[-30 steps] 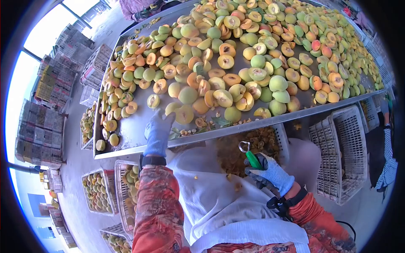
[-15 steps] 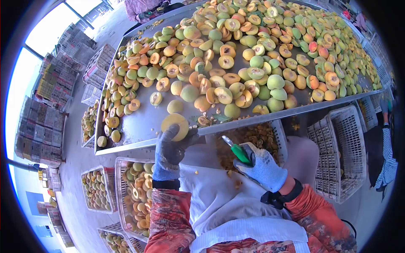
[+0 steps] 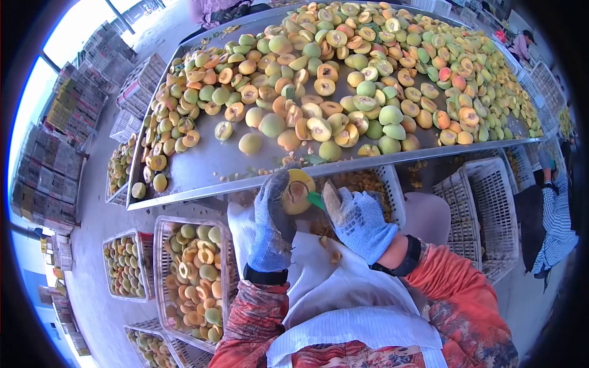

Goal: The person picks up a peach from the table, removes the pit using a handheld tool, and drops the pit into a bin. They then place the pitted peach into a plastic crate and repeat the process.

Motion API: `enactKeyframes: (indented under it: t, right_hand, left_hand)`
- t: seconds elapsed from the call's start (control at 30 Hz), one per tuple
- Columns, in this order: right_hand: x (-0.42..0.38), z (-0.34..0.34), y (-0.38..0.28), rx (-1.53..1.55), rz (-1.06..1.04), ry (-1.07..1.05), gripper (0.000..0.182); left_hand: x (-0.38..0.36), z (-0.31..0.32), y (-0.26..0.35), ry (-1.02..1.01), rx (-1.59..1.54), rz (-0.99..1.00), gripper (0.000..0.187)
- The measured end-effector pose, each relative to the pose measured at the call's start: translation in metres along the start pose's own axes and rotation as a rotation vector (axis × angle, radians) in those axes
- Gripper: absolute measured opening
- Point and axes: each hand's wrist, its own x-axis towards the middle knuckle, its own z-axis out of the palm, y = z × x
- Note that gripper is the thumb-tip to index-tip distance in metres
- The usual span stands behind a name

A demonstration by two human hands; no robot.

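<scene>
My left hand (image 3: 272, 224), in a blue and grey work glove, grips a peach half (image 3: 299, 183) with its cut face and brown centre turned towards my right. My right hand (image 3: 363, 226), gloved the same way, is closed round a green-handled knife (image 3: 316, 200). The knife's tip meets the cut face of the peach half; its blade is hidden there. Both hands are just in front of the metal table's (image 3: 202, 195) near edge. Many halved and whole peaches (image 3: 319, 129) lie heaped on that table.
Below my hands stands a white crate (image 3: 396, 190) of brownish scraps. A crate of peach halves (image 3: 161, 257) stands at my left, another crate (image 3: 146, 270) beyond it. Crates (image 3: 497, 214) stand at right, near a person's checked sleeve (image 3: 552, 227). Another person (image 3: 215, 12) is across the table.
My left hand has brought the peach half down and right from the table edge, turning its cut face. My right hand has moved the knife up against it. The view has shifted slightly.
</scene>
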Motion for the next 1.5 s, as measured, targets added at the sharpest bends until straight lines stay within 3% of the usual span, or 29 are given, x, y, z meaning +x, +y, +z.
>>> enactKeyframes:
  t: [0.13, 0.2, 0.3, 0.4, 0.53, 0.6, 0.63, 0.67, 0.73, 0.8, 0.83, 0.87, 0.93, 1.0, 1.07, 1.13, 1.2, 1.27, 1.3, 1.33, 1.4, 1.43, 1.47, 1.5]
  right_hand:
    - [-0.003, -0.006, 0.006, -0.02, -0.071, -0.026, 0.044]
    - [-0.003, -0.006, 0.008, 0.039, -0.098, 0.084, 0.044]
    - [-0.002, -0.003, 0.005, 0.037, -0.073, 0.05, 0.043]
    - [-0.004, -0.013, 0.002, 0.036, -0.098, -0.066, 0.043]
    - [-0.006, -0.025, -0.011, 0.129, -0.095, -0.088, 0.043]
    - [-0.008, -0.027, -0.017, 0.411, -0.001, -0.181, 0.053]
    - [-0.01, -0.023, -0.023, 0.491, 0.061, -0.163, 0.051]
    - [-0.012, -0.021, -0.027, 0.613, 0.091, -0.11, 0.051]
    - [-0.012, -0.026, -0.032, 0.728, 0.161, -0.197, 0.052]
    - [-0.012, -0.019, -0.03, 0.713, 0.134, -0.141, 0.051]
    - [-0.01, -0.011, -0.024, 0.669, 0.127, -0.239, 0.051]
    - [-0.008, -0.005, -0.016, 0.646, 0.127, -0.218, 0.051]
    - [-0.008, 0.003, -0.007, 0.614, 0.041, -0.247, 0.049]
    - [-0.006, -0.02, -0.018, 0.795, 0.17, -0.314, 0.047]
    - [-0.006, -0.018, -0.026, 1.184, 0.293, -0.362, 0.047]
    - [-0.007, -0.015, -0.021, 1.203, 0.274, -0.392, 0.047]
    - [-0.005, -0.008, -0.014, 1.225, 0.256, -0.416, 0.047]
    - [0.002, -0.003, -0.008, 1.147, 0.222, -0.56, 0.047]
    - [0.004, -0.005, -0.008, 1.128, 0.212, -0.543, 0.047]
    - [0.007, -0.01, -0.005, 1.124, 0.2, -0.538, 0.047]
    - [0.013, -0.027, 0.002, 1.341, 0.285, -0.683, 0.045]
    - [0.009, 0.002, 0.002, 1.253, 0.134, -0.473, 0.041]
    - [0.02, -0.018, 0.01, 1.359, 0.319, -0.783, 0.039]
    - [0.019, -0.003, 0.013, 1.364, 0.257, -0.668, 0.04]
  left_hand:
    - [-0.009, -0.004, -0.001, 0.085, 0.284, 0.196, 0.043]
    - [-0.01, -0.011, -0.002, 0.046, 0.568, 0.331, 0.042]
    - [-0.022, 0.005, 0.014, 0.073, 0.314, 0.164, 0.027]
    - [-0.027, 0.017, 0.018, 0.094, 0.175, 0.119, 0.036]
    - [-0.036, 0.02, 0.013, 0.11, 0.25, 0.248, 0.032]
    - [-0.042, 0.021, 0.016, 0.086, 0.504, 0.401, 0.028]
    - [-0.041, 0.013, 0.014, 0.086, 0.982, 0.658, 0.028]
    - [-0.046, 0.019, 0.018, 0.135, 1.162, 0.741, 0.027]
    - [-0.053, 0.033, 0.024, 0.14, 0.753, 0.517, 0.027]
    - [-0.05, 0.036, 0.02, 0.18, 0.628, 0.522, 0.027]
    - [-0.049, 0.032, 0.017, 0.186, 1.074, 0.723, 0.028]
    - [-0.059, 0.046, 0.033, 0.207, 1.053, 0.509, 0.03]
    - [-0.04, 0.027, 0.005, 0.198, 0.498, 0.274, 0.031]
    - [-0.044, 0.033, 0.009, 0.213, 0.555, 0.385, 0.031]
    - [-0.044, 0.027, 0.0, 0.234, 0.616, 0.483, 0.032]
    - [-0.032, 0.007, -0.018, 0.155, 0.649, 0.6, 0.032]
    - [-0.038, 0.028, -0.004, 0.232, 0.626, 0.666, 0.024]
    - [-0.042, 0.03, 0.01, 0.214, 1.007, 0.682, 0.022]
    - [-0.035, 0.025, 0.007, 0.226, 0.725, 0.518, 0.021]
    - [-0.033, 0.026, 0.011, 0.232, 0.723, 0.53, 0.021]
    - [-0.028, 0.029, 0.022, 0.085, 0.434, 0.352, 0.024]
    - [-0.019, 0.019, 0.019, 0.08, 0.387, 0.219, 0.022]
    - [-0.007, 0.008, 0.011, 0.072, 0.34, 0.076, 0.023]
    - [-0.001, 0.008, 0.005, 0.076, 0.316, 0.137, 0.025]
